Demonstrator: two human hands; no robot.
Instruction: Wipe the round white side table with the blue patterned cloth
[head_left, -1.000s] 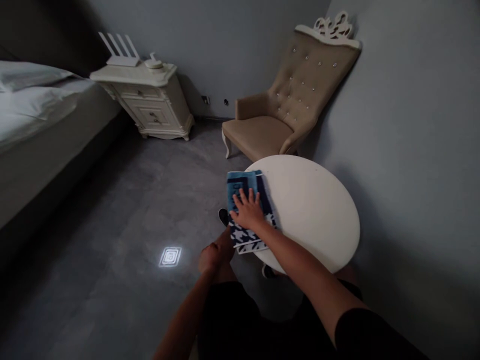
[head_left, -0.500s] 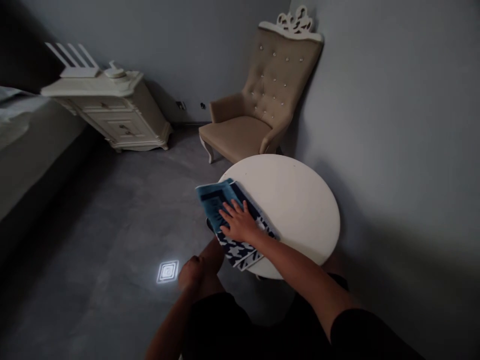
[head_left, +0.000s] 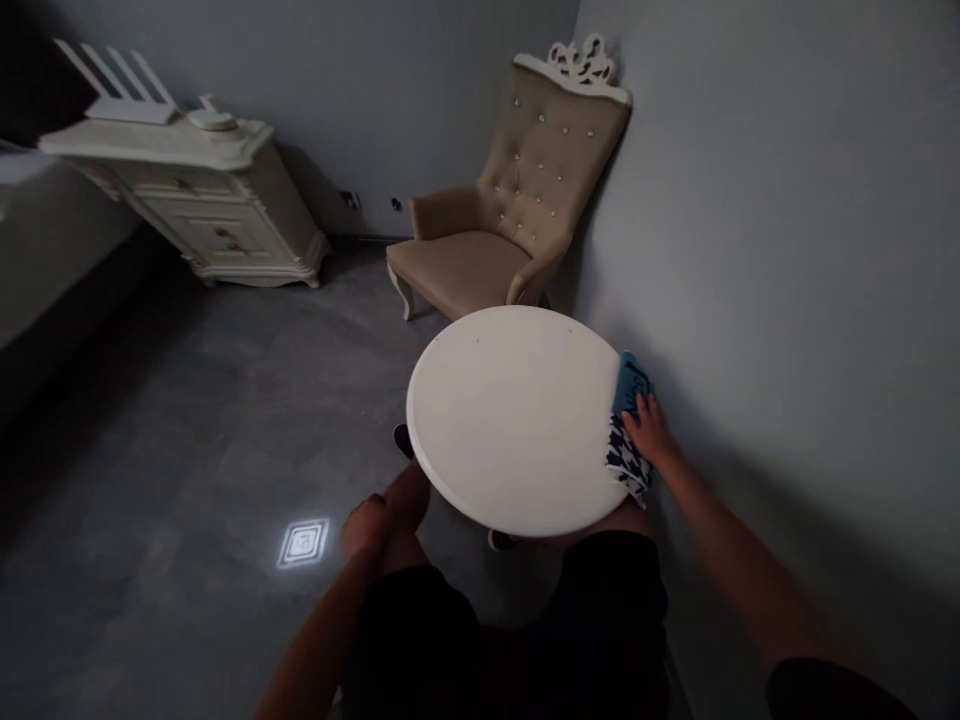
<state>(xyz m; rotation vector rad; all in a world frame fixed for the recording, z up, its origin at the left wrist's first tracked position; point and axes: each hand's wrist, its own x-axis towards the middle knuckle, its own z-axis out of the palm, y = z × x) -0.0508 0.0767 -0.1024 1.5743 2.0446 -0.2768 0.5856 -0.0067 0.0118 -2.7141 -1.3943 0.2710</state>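
Note:
At the right edge of the round white table (head_left: pixel 510 420), my right hand (head_left: pixel 649 430) lies on a folded towel (head_left: pixel 628 450), fingers apart and pressing from above. The towel is teal with dark lettering at its far end and has a dark-and-white houndstooth pattern nearer me. Part of it extends past the table's rim. My left hand (head_left: pixel 365 525) rests on my left knee, away from the table; its fingers are too dark and hidden to make out.
Behind the table stands a tan buttoned armchair (head_left: pixel 457 265). A cream cabinet (head_left: pixel 217 210) at the left carries a white router (head_left: pixel 131 105) and a small round white object (head_left: pixel 213 121). A grey wall (head_left: pixel 787 250) rises close on the right. A bright square light patch (head_left: pixel 303 543) shows on the floor.
My right hand has moved the towel across the tabletop from the left edge to the right edge. My left hand stays on the knee. The view has shifted slightly.

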